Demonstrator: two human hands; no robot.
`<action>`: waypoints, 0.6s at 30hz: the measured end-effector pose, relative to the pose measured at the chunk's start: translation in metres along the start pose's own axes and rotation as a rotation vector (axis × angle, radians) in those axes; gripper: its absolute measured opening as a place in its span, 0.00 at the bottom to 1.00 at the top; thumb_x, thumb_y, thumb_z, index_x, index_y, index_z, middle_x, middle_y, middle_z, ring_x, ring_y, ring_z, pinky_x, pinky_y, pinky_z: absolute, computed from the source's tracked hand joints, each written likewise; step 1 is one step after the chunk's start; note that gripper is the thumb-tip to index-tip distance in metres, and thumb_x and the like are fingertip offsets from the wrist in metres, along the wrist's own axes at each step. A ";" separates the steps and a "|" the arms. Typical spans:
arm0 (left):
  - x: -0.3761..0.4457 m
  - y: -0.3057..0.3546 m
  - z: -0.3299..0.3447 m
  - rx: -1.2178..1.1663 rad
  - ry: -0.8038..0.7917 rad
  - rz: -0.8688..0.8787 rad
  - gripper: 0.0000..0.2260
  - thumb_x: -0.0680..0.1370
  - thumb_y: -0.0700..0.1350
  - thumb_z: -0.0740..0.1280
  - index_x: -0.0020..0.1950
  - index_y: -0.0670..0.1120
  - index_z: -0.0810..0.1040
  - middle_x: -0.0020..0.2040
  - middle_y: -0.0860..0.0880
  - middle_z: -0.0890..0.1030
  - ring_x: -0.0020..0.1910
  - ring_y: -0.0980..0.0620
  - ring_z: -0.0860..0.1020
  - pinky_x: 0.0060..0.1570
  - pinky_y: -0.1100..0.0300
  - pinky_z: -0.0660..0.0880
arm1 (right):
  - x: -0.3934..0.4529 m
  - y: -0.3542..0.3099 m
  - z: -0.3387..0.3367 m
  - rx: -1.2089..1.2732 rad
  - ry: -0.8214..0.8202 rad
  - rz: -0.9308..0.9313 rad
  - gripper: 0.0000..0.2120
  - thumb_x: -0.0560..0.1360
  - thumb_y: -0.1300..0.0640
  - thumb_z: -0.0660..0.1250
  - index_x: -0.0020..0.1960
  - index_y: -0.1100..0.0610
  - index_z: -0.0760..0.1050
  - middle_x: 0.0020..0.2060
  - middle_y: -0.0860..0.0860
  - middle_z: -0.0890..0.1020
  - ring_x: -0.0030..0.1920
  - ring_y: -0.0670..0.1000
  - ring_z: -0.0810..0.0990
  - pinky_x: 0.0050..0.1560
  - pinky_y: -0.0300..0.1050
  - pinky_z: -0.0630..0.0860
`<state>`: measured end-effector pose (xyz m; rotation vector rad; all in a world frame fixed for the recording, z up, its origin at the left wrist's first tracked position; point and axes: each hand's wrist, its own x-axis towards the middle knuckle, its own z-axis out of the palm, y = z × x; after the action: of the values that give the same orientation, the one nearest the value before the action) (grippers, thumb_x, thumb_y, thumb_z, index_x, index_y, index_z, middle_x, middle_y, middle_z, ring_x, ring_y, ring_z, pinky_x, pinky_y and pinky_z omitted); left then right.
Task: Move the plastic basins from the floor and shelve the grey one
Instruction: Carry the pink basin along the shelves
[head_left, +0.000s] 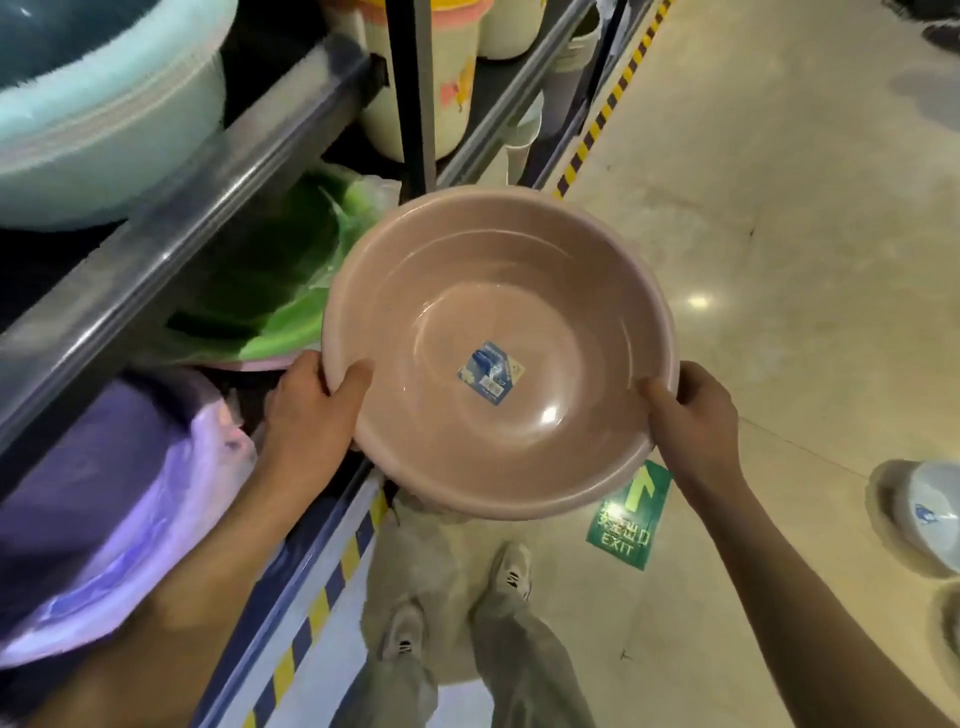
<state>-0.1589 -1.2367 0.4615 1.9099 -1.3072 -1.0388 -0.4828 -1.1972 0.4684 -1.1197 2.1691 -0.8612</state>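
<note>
Two hands are holding a pinkish-brown basin (498, 353) up in the air, right beside a metal shelf unit (171, 218) and over a glossy cream floor (779, 208) that is catching a bright ceiling light. Yellow-and-black hazard tape (608, 109) is running along the foot of the shelving. On the rack, a pale teal tub (104, 119) is sitting up top, cream buckets (415, 78) are standing further back, green basins in plastic wrap (291, 291) are lying lower down, and a lilac basin (130, 493) is sitting nearest the camera. A green floor sign (628, 514) is showing an arrow, some characters too blurred to read, and the word EXIT. A blue sticker (491, 371) is sitting in the basin's bottom, its print too small to make out. The basin is round, with no long axis, its mouth facing up toward the camera and tipped slightly. The left hand (311, 410) is gripping the near-left rim with the thumb hooked inside, and the right hand (691, 410) is gripping the near-right rim the same way, fingers curled under. Over at the right edge, a grey basin (919, 509) is lying on the floor, well apart from the held one.
</note>
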 end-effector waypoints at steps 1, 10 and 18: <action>0.011 -0.011 0.011 0.010 -0.003 -0.009 0.24 0.74 0.65 0.64 0.56 0.46 0.78 0.50 0.44 0.84 0.51 0.38 0.82 0.50 0.39 0.81 | 0.013 0.011 0.012 0.002 -0.017 0.004 0.10 0.73 0.50 0.65 0.48 0.54 0.80 0.39 0.52 0.84 0.40 0.56 0.83 0.40 0.57 0.82; 0.092 -0.164 0.114 0.123 0.030 -0.103 0.15 0.74 0.60 0.67 0.43 0.49 0.74 0.36 0.48 0.79 0.34 0.42 0.78 0.34 0.49 0.76 | 0.088 0.148 0.150 -0.053 -0.126 -0.008 0.02 0.74 0.52 0.66 0.44 0.49 0.74 0.36 0.46 0.80 0.33 0.39 0.78 0.30 0.33 0.69; 0.134 -0.350 0.210 0.296 -0.045 -0.193 0.21 0.72 0.60 0.62 0.56 0.46 0.75 0.47 0.44 0.82 0.50 0.39 0.81 0.47 0.50 0.76 | 0.100 0.314 0.296 -0.166 -0.184 0.060 0.11 0.76 0.50 0.65 0.48 0.59 0.75 0.35 0.48 0.78 0.35 0.48 0.77 0.33 0.44 0.67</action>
<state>-0.1440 -1.2535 0.0323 2.2833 -1.3861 -1.0315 -0.4793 -1.2263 0.0264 -1.1587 2.1379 -0.5374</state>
